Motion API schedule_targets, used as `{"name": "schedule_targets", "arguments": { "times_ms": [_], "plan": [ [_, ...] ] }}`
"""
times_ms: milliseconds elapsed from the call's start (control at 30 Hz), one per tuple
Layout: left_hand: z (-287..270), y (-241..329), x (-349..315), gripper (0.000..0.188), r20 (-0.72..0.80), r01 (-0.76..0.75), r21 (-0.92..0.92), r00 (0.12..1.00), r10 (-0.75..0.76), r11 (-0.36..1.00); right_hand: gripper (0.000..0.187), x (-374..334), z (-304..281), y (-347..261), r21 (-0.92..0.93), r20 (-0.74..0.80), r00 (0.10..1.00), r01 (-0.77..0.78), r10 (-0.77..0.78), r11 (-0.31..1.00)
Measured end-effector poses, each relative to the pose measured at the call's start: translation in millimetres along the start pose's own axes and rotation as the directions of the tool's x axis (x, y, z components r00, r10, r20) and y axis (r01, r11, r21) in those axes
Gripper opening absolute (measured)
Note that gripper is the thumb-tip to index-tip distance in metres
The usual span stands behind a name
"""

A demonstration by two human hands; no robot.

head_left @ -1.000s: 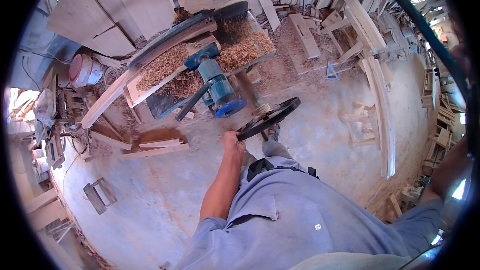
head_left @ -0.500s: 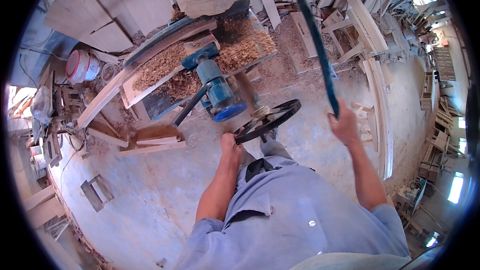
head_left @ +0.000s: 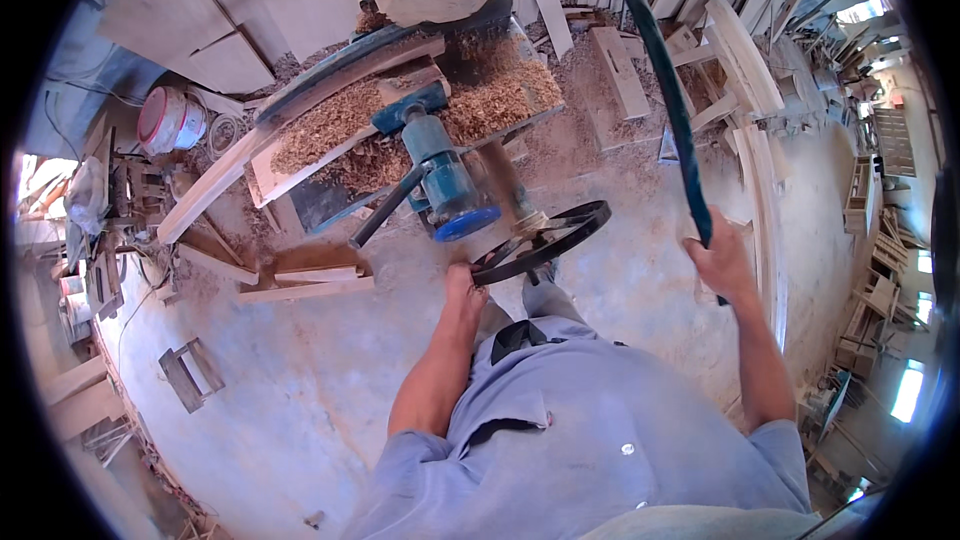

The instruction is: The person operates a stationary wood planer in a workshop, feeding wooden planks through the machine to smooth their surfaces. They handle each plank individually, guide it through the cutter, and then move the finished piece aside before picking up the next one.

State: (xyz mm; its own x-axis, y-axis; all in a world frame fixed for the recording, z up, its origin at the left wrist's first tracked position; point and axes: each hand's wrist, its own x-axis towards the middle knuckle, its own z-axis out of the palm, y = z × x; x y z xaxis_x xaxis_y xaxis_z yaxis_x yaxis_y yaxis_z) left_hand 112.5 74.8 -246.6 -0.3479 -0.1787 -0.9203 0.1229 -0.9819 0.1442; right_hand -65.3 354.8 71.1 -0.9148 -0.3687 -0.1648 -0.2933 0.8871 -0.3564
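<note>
Centre of frame: black handwheel [head_left: 545, 254], held at left rim in closed grip of left hand [head_left: 462, 282], presumably for leverage. Right of centre: long dark-green bar [head_left: 668, 80], clasped near lower end by right hand [head_left: 724, 258], probably for control. Upper centre: teal motor [head_left: 445, 178], near shavings [head_left: 335, 135].

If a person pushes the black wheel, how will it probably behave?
The black wheel would probably turn rather than slide away, since it seems mounted at a central hub. It looks solid and thick-edged, so it likely feels stiff. The left hand gripping its edge may steady it.
</note>
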Motion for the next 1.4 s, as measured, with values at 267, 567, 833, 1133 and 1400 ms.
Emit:
{"name": "schedule_targets", "arguments": {
  "times_ms": [267, 567, 833, 1133, 1400],
  "plan": [
    [21, 0, -40, 0.022, -0.144, -0.034, 0.177, 0.988, 0.06, 0.984, 0.037, -2, 4, -7, -0.01, 0.009, 1.0, 0.011, -0.011, 1.0],
    [9, -29, -7, 0.019, -0.171, -0.211, 0.183, 0.955, 0.243, 0.96, 0.034, 39, 128, 25, 0.005, -0.099, 0.995, 0.011, -0.01, 1.0],
    [-39, -17, 49, 0.038, 0.004, -0.02, 0.141, 1.0, 0.02, 0.99, 0.033, 26, 75, 23, 0.0, -0.058, 0.998, -0.002, 0.002, 1.0],
    [-35, -10, 55, 0.049, 0.043, 0.055, 0.116, 0.997, -0.06, 0.992, 0.031, 52, 145, 55, 0.025, -0.155, 0.987, 0.056, -0.051, 0.998],
    [2, -22, 8, 0.021, -0.132, -0.118, 0.171, 0.981, 0.142, 0.978, 0.037, 15, 67, 18, -0.116, -0.116, 0.993, -0.045, 0.031, 0.992]
  ]
}}
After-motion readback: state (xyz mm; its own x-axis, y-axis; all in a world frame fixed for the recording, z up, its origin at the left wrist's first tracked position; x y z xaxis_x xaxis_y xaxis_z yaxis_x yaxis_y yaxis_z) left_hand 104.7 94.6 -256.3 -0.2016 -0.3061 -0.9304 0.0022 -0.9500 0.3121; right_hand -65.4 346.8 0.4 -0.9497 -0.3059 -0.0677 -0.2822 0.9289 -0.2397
